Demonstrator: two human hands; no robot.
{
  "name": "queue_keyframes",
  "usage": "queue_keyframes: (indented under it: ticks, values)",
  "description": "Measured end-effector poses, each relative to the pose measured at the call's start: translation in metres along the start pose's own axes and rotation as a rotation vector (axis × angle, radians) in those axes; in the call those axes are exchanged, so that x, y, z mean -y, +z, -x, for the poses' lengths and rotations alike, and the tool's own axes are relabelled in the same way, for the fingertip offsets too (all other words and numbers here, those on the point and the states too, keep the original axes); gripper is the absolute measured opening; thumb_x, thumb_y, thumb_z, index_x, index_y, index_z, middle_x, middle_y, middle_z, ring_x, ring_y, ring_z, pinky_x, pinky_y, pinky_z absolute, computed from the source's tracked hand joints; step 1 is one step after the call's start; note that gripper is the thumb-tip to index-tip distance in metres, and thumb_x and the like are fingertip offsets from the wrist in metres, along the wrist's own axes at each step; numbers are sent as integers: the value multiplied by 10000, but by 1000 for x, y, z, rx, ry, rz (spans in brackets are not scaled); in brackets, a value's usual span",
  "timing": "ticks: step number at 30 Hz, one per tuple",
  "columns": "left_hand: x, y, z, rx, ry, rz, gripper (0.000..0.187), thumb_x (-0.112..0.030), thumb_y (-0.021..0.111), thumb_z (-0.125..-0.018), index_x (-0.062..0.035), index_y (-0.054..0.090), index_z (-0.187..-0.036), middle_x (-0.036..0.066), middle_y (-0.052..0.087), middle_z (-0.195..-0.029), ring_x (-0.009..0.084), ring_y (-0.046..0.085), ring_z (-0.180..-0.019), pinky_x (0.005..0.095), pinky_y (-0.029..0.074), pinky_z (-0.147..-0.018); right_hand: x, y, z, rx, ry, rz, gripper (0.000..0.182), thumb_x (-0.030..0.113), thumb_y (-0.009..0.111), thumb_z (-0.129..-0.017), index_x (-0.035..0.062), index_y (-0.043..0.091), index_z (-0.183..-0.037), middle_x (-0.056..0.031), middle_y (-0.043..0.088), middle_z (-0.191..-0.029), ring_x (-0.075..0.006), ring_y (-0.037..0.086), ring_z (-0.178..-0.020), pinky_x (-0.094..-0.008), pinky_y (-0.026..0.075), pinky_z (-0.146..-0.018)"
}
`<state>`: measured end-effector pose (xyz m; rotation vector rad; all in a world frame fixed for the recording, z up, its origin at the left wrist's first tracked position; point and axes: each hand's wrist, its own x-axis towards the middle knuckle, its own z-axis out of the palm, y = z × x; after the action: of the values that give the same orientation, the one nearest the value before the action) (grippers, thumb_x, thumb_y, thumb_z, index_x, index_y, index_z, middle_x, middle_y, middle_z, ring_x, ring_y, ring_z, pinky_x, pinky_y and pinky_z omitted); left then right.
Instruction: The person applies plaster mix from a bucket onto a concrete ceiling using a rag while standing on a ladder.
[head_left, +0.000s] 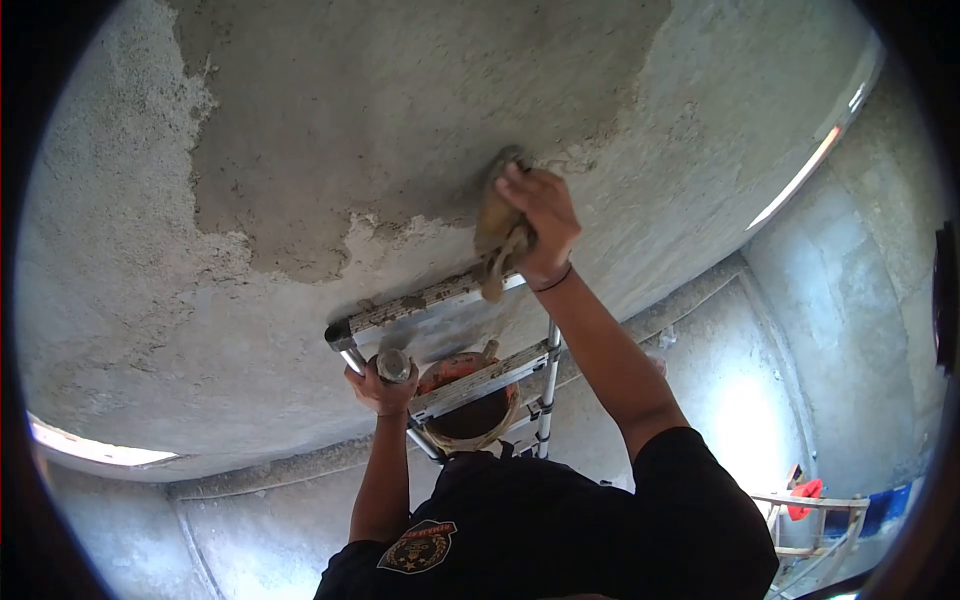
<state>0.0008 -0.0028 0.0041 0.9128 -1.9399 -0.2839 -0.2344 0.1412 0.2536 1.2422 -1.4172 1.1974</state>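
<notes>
My right hand (543, 222) is closed on a brown, crumpled rag (497, 225), pressed against the plastered wall (400, 110). A loose end of the rag hangs towards the ladder's top rung. Lower down, my left hand (381, 388) is wrapped round a grey object with a round end (394, 366); its kind is not clear. That hand is beside the left rail of the metal ladder (480, 379). Darker, damp-looking plaster with a ragged edge covers the wall's upper middle, with paler, rougher surface around it.
Behind the ladder rungs is a mortar-stained bucket (470, 415). Bright slots open in the wall at left (100, 445) and right (800, 185). At lower right, a metal frame (815, 520) stands near a red item (806, 499).
</notes>
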Motion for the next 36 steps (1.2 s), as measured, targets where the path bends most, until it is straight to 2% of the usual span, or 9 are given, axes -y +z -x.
queue_keyframes:
  ticks: [5, 9, 14, 18, 21, 23, 30, 33, 36]
  values:
    - [2, 3, 1, -17, 26, 26, 508, -286, 844, -505, -105, 619, -923, 188, 501, -993, 396, 529, -881, 515, 469, -711, 2, 14, 50, 332, -78, -155, 444, 60, 647, -642, 48, 707, -1082, -116, 677, -1152, -331, 622, -965, -407, 509, -883]
    - [3, 0, 0, 12, 24, 10, 509, -283, 846, -504, -110, 619, -926, 194, 502, -1008, 395, 531, -875, 512, 468, -713, -2, -2, 1, 42, -90, -46, 494, 73, 675, -585, 39, 697, -1077, -134, 679, -1136, -343, 617, -948, -403, 513, -865]
    - [2, 0, -2, -8, 18, 13, 484, -288, 848, -478, -117, 651, -885, 180, 506, -977, 381, 546, -859, 497, 486, -688, 13, 9, 5, 55, -18, -31, 537, 64, 696, -555, 44, 687, -1092, -147, 676, -1135, -351, 617, -960, -396, 514, -870]
    - [4, -1, -1, 6, 68, 29, 514, -276, 851, -503, -108, 631, -935, 174, 524, -941, 385, 526, -893, 512, 475, -728, 21, 15, 34, 241, 2, -162, 531, 53, 705, -558, 47, 687, -1089, -143, 677, -1133, -355, 618, -947, -407, 515, -881]
    - [4, 1, 0, 12, 20, 14, 517, -275, 850, -507, -105, 628, -942, 174, 522, -947, 387, 524, -892, 514, 475, -721, 22, 5, 12, 193, -2, -131, 503, 41, 708, -569, 48, 691, -1071, -141, 677, -1137, -342, 620, -952, -407, 516, -872]
    - [4, 2, -1, 10, 44, 11, 514, -275, 849, -509, -104, 631, -941, 173, 522, -947, 388, 523, -891, 514, 477, -721, 20, 5, -4, 19, 101, -106, 499, 45, 709, -566, 46, 693, -1065, -133, 682, -1132, -331, 621, -952, -402, 516, -854]
    - [3, 1, 1, 3, 13, 4, 517, -289, 849, -510, -110, 630, -942, 179, 515, -977, 394, 524, -898, 508, 483, -721, 29, 16, 22, 152, 86, -147, 536, 71, 726, -527, 37, 695, -1061, -145, 694, -1096, -321, 623, -927, -396, 513, -821]
    - [10, 4, 0, 18, 97, -5, 532, -295, 852, -508, -113, 623, -952, 185, 510, -990, 395, 526, -901, 510, 481, -717, 19, 2, 7, 116, 38, -175, 530, 47, 724, -531, 42, 697, -1060, -138, 689, -1113, -314, 613, -939, -395, 514, -813]
    - [4, 0, 1, 43, 15, -16, 533, -294, 855, -508, -113, 622, -952, 189, 510, -984, 396, 527, -894, 511, 479, -714, 13, 11, 10, -33, 131, -120, 530, 34, 719, -538, 48, 698, -1067, -126, 689, -1121, -312, 611, -938, -390, 513, -819]
